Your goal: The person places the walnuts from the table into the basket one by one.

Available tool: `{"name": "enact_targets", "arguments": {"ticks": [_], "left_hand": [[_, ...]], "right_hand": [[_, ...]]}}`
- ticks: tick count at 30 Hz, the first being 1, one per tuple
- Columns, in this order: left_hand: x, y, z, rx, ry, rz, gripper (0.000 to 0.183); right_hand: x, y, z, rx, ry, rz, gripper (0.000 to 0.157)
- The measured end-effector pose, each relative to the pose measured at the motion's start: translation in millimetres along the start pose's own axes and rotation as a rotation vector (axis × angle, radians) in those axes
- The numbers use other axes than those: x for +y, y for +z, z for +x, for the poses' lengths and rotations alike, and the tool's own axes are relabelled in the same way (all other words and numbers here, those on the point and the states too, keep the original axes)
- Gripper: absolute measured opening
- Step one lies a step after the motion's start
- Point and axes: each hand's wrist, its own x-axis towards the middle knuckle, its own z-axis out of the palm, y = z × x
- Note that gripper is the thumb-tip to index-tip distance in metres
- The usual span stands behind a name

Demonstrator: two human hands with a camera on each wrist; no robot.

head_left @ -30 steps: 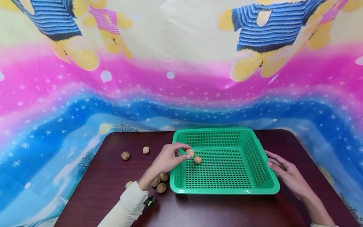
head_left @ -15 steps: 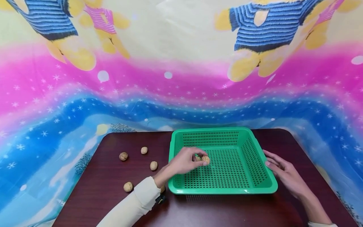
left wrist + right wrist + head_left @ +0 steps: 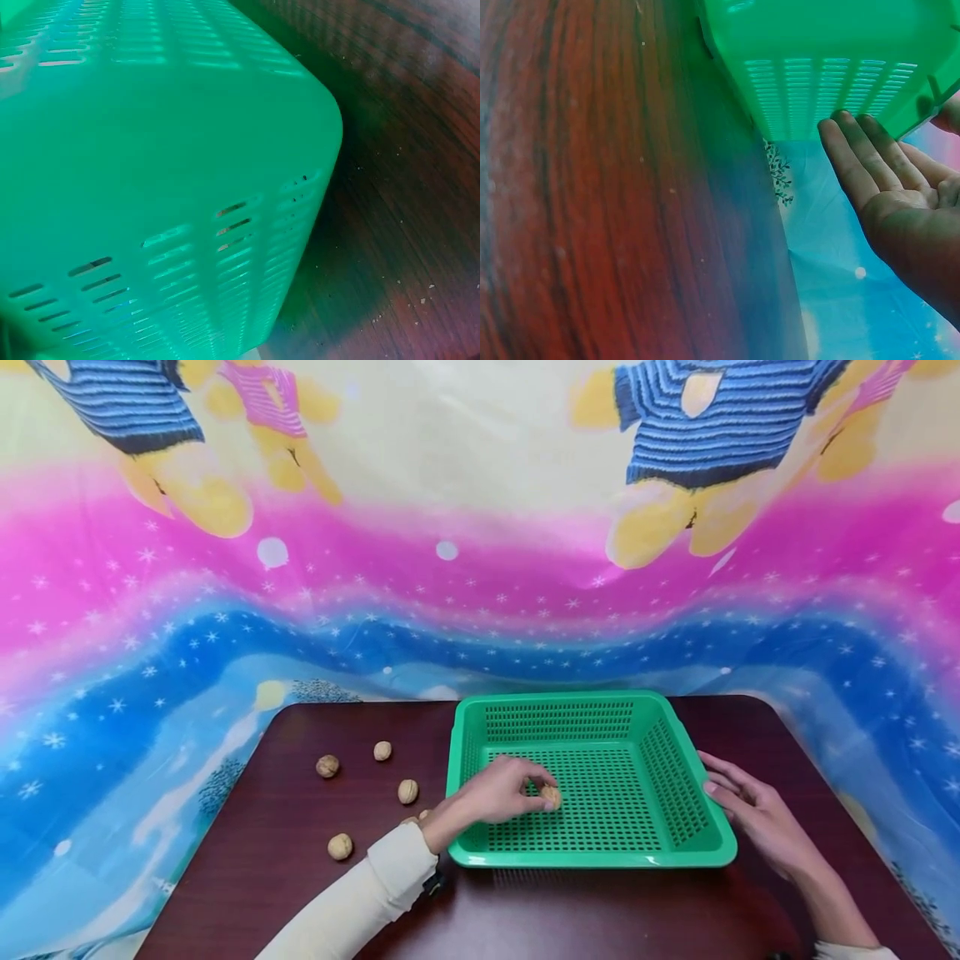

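My left hand (image 3: 506,789) reaches over the left wall into a green plastic basket (image 3: 592,862), low near its perforated floor. Thumb and fingertips pinch a walnut (image 3: 551,797). In the left wrist view only the basket's outer wall (image 3: 172,135) shows, the hand being out of sight. My right hand (image 3: 757,814) is at the basket's right side. Seen from the right wrist, its fingers (image 3: 866,154) extend fairly straight against the outer wall, with the thumb (image 3: 949,116) at the rim.
Left of the basket, loose walnuts lie on the dark wooden table (image 3: 600,914): one at far left (image 3: 327,766), one farther back (image 3: 382,751), one near the basket (image 3: 407,791), one nearer the front (image 3: 340,847). Others are partly hidden behind the left wrist. A patterned cloth (image 3: 480,610) hangs behind.
My left hand has carried the walnut from the basket's left side rightward and down toward its floor. Another walnut, seen in the basket earlier, is now hidden. The right hand stays at the basket's side.
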Motion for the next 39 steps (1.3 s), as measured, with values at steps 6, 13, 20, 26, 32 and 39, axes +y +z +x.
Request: {"name": "enact_targets", "arguments": {"ticks": [6,13,20,26,32,39], "left_hand": [[-0.6,-3.3,1.3,0.000,-0.009,0.009,0.033],[-1.5,-5.5,1.1,0.033,-0.020,-0.041,0.035],[1.5,-13.4,-10.1,0.172,0.003,-0.181,0.033],[-3.1,-42.4,-43.3,0.374,-0.015,-0.161,0.033],[-23.0,-62.5,-85.3,0.502,-0.092,-0.192,0.033],[-50.3,-58.6,-124.6,0.497,-0.213,-0.160,0.031]], "right_hand": [[-2,0.3,3,-0.007,-0.019,0.004,0.057],[-2,0.3,4,-0.008,-0.014,-0.003,0.058],[0,-2.7,-1,0.001,-0.001,-0.017,0.058],[-2,-2.7,-1,0.008,0.031,-0.049,0.059],[-2,-2.3,-1,0.019,0.043,-0.084,0.059],[0,-2.0,0,0.005,0.041,-0.071,0.059]]}}
